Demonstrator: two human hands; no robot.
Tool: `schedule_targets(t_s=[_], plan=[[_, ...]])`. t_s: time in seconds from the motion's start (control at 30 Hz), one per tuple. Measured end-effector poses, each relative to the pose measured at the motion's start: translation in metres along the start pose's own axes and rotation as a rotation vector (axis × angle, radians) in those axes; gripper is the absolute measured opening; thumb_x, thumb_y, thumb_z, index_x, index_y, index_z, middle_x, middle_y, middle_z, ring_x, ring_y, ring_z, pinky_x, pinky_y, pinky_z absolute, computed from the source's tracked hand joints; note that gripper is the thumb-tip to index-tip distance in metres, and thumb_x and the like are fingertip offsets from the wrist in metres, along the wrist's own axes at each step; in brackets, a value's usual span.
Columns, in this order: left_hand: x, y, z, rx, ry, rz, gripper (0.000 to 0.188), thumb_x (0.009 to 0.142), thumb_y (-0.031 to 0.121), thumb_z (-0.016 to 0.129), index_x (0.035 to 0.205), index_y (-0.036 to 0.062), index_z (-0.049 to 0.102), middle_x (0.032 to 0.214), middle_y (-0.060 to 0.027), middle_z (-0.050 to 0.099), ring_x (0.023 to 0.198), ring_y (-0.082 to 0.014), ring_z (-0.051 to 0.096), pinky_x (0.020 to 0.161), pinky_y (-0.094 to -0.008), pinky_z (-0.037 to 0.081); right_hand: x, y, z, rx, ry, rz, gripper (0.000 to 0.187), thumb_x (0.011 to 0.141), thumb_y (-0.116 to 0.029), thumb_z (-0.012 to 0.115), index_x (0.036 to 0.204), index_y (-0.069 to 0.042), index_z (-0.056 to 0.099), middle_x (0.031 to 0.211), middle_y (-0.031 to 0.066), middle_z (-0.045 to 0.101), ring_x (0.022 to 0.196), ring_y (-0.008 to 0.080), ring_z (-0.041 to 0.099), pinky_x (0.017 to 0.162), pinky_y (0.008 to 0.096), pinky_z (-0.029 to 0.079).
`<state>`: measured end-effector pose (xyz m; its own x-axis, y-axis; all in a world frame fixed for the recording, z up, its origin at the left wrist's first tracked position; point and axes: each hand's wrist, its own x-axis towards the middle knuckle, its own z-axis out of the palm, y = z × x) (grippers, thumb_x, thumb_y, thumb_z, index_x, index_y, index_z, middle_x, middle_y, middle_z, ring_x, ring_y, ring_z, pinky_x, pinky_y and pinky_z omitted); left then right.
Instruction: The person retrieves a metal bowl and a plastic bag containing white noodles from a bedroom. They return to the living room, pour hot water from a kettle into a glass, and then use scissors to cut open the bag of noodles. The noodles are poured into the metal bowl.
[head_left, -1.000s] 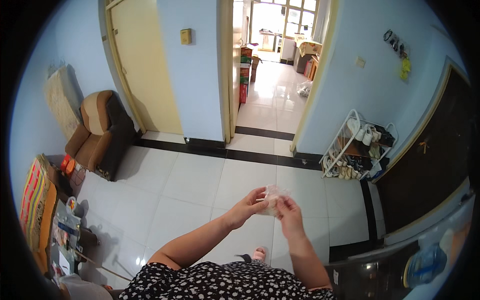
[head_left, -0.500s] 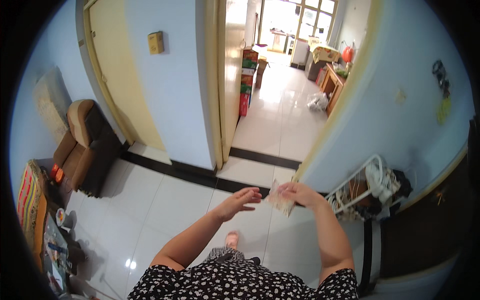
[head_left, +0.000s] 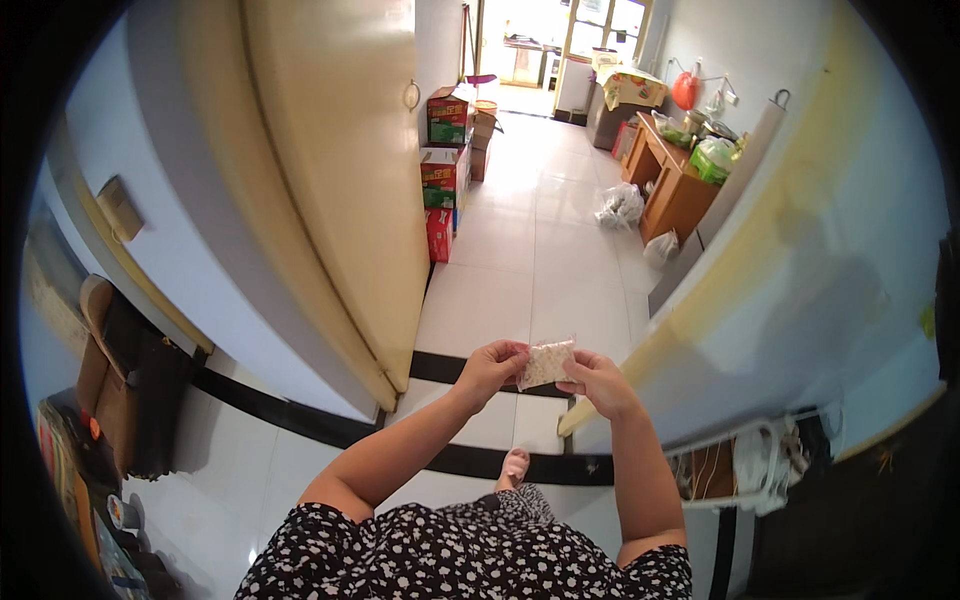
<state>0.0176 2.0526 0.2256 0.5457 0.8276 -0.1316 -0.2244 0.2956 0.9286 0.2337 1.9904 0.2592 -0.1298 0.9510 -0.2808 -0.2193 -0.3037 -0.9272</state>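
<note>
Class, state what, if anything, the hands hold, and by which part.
A small packet, pinched at opposite ends: the left hand grips its left end, the right hand its right.

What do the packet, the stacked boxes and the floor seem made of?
Packet: clear, slightly shiny film, probably plastic; pale contents show through. Stacked boxes: likely printed cardboard; flat faces, straight edges. Floor: glossy, probably ceramic tile; joint lines, reflections.

Stacked cartons (head_left: 442,178) (red and green), wooden desk (head_left: 678,200), cream door (head_left: 345,170)
</note>
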Motion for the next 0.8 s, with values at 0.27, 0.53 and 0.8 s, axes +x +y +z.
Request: schedule_targets(t_s=[0.27, 0.53, 0.8], plan=[[0.245, 0.096, -0.029, -0.2, 0.038, -0.031, 0.042, 0.097, 0.033, 0.05, 0.128, 0.005, 0.046, 0.12, -0.0096, 0.058, 0.113, -0.0207, 0.055, 0.093, -0.0364, 0.047, 0.257, -0.143, -0.133, 0.234, -0.134, -0.056, 0.03, 0.09, -0.025, 0.061, 0.109, -0.001, 0.062, 0.101, 0.0054, 0.064, 0.092, 0.015, 0.063, 0.084, 0.0301, 0.051], [0.518, 0.093, -0.143, -0.114, 0.171, -0.058, 0.044, 0.097, 0.038, 0.047, 0.13, 0.0082, 0.044, 0.127, -0.0061, 0.052, 0.122, -0.017, 0.047, 0.1, -0.0368, 0.038, 0.513, -0.242, -0.206, -0.44, -0.172, 0.064, 0.032, 0.087, -0.027, 0.065, 0.105, 0.0, 0.064, 0.094, 0.0046, 0.066, 0.085, 0.0131, 0.063, 0.078, 0.0287, 0.053], [0.811, 0.205, -0.176, 0.215, -0.154, 0.053, 0.052, 0.098, 0.036, 0.048, 0.136, 0.0026, 0.039, 0.134, -0.0089, 0.046, 0.125, -0.0163, 0.041, 0.105, -0.0313, 0.03, 0.753, -0.356, -0.321, -0.667, -0.216, 0.227, 0.034, 0.088, -0.027, 0.065, 0.106, 0.002, 0.063, 0.093, 0.0047, 0.066, 0.083, 0.0131, 0.063, 0.074, 0.0272, 0.055]])
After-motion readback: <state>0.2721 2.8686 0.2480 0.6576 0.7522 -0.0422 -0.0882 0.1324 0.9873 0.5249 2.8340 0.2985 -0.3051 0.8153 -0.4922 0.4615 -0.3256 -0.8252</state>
